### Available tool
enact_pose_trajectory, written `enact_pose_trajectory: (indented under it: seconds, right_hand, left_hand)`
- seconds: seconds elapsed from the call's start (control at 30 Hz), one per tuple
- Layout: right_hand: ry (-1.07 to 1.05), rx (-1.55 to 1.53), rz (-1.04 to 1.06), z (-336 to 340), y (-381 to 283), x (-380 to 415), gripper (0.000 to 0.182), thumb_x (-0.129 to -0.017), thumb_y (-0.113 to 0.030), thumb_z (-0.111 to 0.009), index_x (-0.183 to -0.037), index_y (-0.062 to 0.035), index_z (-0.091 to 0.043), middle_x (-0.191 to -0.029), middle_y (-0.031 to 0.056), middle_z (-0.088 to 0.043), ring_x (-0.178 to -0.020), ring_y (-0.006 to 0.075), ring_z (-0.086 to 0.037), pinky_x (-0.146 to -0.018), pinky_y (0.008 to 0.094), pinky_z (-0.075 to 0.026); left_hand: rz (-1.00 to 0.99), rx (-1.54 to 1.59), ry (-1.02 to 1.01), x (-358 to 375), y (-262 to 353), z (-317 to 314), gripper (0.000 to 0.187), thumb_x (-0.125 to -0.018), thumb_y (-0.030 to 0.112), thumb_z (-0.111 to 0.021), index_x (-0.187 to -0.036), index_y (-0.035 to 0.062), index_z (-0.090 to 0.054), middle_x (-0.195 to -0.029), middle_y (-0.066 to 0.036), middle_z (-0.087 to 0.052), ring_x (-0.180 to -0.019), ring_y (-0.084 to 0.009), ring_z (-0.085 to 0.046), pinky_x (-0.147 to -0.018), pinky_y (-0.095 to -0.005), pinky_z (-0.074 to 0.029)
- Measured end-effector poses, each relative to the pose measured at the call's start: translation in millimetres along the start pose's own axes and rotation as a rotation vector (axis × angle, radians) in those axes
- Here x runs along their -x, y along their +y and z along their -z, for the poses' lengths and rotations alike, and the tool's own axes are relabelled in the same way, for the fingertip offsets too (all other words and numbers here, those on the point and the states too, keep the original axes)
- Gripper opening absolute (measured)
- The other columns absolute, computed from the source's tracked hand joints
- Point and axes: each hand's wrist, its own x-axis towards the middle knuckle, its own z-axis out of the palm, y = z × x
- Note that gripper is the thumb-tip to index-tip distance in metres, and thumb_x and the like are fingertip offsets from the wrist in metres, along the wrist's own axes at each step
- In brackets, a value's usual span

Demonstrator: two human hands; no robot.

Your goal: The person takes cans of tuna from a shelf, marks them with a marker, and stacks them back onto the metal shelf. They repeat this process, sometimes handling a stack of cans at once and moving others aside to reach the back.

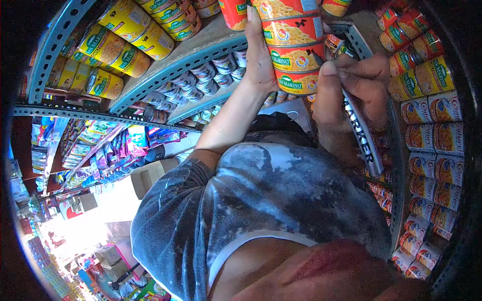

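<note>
A column of several red-and-orange San Marino tuna cans [293, 57] stands at the top centre, running out of the frame's upper edge. My left hand [260, 62] is wrapped around its left side, thumb pointing up. Dark handwritten marks show on some of the cans. Pinched in my right hand [351, 88] is a marker [360, 135] with "MARKER" printed on its white-and-black barrel. Its writing end points up toward the right side of the cans; the tip is hidden behind my fingers.
Yellow cans [108, 55] fill the upper-left metal shelf [175, 60], with smaller cans [203, 72] below. On the right, stacked cans [434, 140] line another shelf. Colourful packets [115, 150] and a cardboard box [150, 178] lie at left.
</note>
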Motion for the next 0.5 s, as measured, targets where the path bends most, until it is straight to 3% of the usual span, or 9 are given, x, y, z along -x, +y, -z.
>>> enact_pose_trajectory:
  seconds: [0.13,0.2,0.27,0.4,0.47,0.5]
  right_hand:
    - [0.009,-0.099,0.027,1,4,2,0.025,-0.072,0.006,-0.071,-0.083,-0.0064,-0.052,-0.073,0.0075,-0.047,-0.057,0.0143,-0.047,-0.051,0.0282,-0.042]
    - [-0.047,-0.004,-0.109,2,-6,3,0.02,-0.079,0.003,-0.068,-0.086,-0.0046,-0.051,-0.078,0.0136,-0.051,-0.068,0.017,-0.052,-0.061,0.0297,-0.045]
    - [0.01,-0.056,-0.057,0,8,9,0.019,-0.078,0.004,-0.068,-0.086,-0.0035,-0.052,-0.077,0.0135,-0.051,-0.066,0.0168,-0.052,-0.059,0.029,-0.045]
    - [0.176,-0.253,-0.003,-6,4,3,0.016,-0.077,0.006,-0.068,-0.082,-0.0002,-0.054,-0.075,0.0134,-0.051,-0.061,0.0162,-0.052,-0.053,0.0257,-0.044]
    - [0.109,-0.215,-0.017,5,4,7,0.015,-0.077,0.007,-0.067,-0.081,0.0003,-0.055,-0.074,0.0132,-0.051,-0.061,0.0155,-0.051,-0.053,0.025,-0.044]
    - [0.045,-0.175,-0.028,9,4,10,0.014,-0.077,0.009,-0.067,-0.08,0.0008,-0.055,-0.074,0.0131,-0.05,-0.06,0.0149,-0.051,-0.053,0.0243,-0.044]
  left_hand:
    - [0.024,0.092,-0.113,-2,0,7,0.092,-0.082,0.078,-0.041,-0.139,0.006,-0.037,-0.121,-0.02,-0.058,-0.103,-0.0315,-0.062,-0.084,-0.0434,-0.055]
    - [-0.002,0.062,-0.119,-1,0,4,0.091,-0.083,0.078,-0.041,-0.138,0.0058,-0.038,-0.12,-0.02,-0.058,-0.101,-0.0316,-0.062,-0.083,-0.0433,-0.055]
    - [0.006,0.046,0.012,-1,3,-3,0.089,-0.084,0.076,-0.04,-0.138,0.0054,-0.038,-0.119,-0.021,-0.059,-0.099,-0.0318,-0.063,-0.08,-0.0441,-0.056]
    - [0.024,0.149,-0.09,-1,10,-13,0.087,-0.085,0.076,-0.039,-0.137,0.0052,-0.038,-0.118,-0.021,-0.059,-0.097,-0.0325,-0.064,-0.078,-0.0456,-0.057]
    - [0.039,0.238,-0.096,-3,12,-12,0.086,-0.085,0.076,-0.038,-0.136,0.0057,-0.039,-0.116,-0.02,-0.059,-0.095,-0.0336,-0.064,-0.076,-0.0464,-0.057]
    - [-0.027,0.16,0.016,-5,14,-11,0.086,-0.086,0.076,-0.036,-0.135,0.0058,-0.041,-0.114,-0.02,-0.06,-0.091,-0.035,-0.065,-0.075,-0.0462,-0.057]
